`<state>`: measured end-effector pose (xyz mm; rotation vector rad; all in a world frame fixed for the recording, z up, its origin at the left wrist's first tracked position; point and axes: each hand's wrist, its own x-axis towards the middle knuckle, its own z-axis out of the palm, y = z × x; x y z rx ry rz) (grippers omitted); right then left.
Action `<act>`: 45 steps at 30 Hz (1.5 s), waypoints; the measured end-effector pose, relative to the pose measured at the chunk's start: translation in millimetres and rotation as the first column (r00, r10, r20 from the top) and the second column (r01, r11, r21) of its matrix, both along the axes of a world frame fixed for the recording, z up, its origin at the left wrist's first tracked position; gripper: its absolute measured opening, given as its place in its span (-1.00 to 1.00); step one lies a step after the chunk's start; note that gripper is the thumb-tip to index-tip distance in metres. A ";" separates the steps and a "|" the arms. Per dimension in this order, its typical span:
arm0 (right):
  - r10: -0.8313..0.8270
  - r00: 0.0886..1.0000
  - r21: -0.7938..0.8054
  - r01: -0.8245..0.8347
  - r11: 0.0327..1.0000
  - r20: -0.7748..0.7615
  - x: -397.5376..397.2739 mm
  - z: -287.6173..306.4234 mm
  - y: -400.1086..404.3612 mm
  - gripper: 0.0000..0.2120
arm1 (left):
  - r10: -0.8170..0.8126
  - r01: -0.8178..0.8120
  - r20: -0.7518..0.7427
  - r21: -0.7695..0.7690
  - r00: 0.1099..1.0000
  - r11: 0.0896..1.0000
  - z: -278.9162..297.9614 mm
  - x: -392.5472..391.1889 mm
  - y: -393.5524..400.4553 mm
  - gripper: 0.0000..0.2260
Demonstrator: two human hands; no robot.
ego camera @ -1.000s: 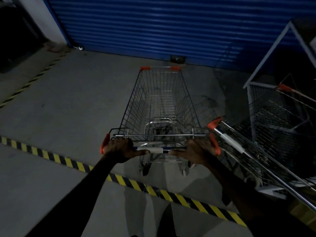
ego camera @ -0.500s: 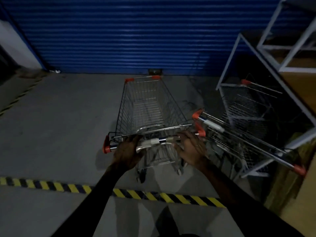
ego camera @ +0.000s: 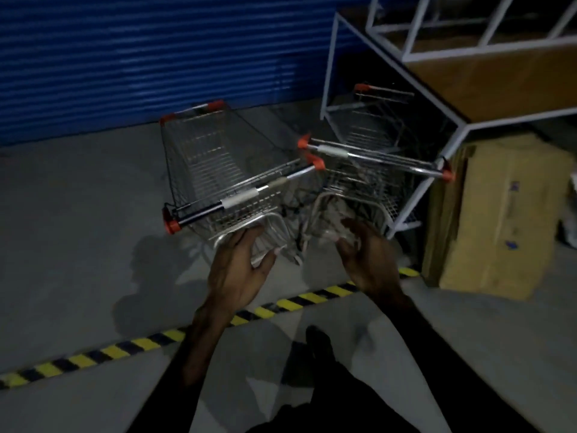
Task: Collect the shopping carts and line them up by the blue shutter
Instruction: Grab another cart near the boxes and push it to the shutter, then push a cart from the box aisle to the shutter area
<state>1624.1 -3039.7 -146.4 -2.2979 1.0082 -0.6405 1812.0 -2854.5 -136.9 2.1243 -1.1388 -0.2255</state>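
- The grey concrete floor (ego camera: 78,214) carries everything and runs up to the blue corrugated shutter (ego camera: 140,57).
- A yellow-and-black striped hazard tape line (ego camera: 131,346) lies across the floor.
- A wire shopping cart with orange corner caps (ego camera: 218,170) stands on the floor before the shutter.
- A second wire cart (ego camera: 374,179) stands just beside it, to the right.
- A white metal frame rack (ego camera: 402,73) stands over the second cart's front.
- A brown cardboard box (ego camera: 499,220) sits on the floor, far right.
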 end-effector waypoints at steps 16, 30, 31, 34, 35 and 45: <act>-0.681 0.722 0.029 0.683 0.730 0.124 -318.3 24.7 128.2 -0.65 | -0.671 0.673 0.055 -0.092 0.740 0.734 15.8 -267.6 -69.8 -0.66; -0.979 0.114 0.066 0.990 0.127 0.172 -671.8 13.2 278.8 -0.68 | -0.984 0.983 0.096 -0.120 0.152 0.140 3.1 -689.6 -76.9 -0.57; -0.983 0.069 0.065 0.995 0.081 0.167 -695.8 11.9 291.4 -0.68 | -0.990 0.987 0.084 -0.124 0.110 0.099 1.4 -721.3 -72.3 -0.57; -0.987 -0.056 0.078 0.996 -0.045 0.149 -755.0 9.9 327.1 -0.67 | -0.998 0.994 0.062 -0.107 -0.024 -0.031 -2.4 -799.3 -57.5 -0.60; -0.984 -0.100 0.087 0.992 -0.088 0.149 -772.0 9.7 338.9 -0.67 | -0.996 0.993 0.053 -0.094 -0.069 -0.074 -2.4 -822.9 -53.1 -0.60; -0.881 -0.459 0.187 0.881 -0.434 0.117 -905.7 -8.6 396.1 -0.66 | -0.937 0.936 -0.007 -0.029 -0.350 -0.350 -16.0 -1032.4 -35.9 -0.57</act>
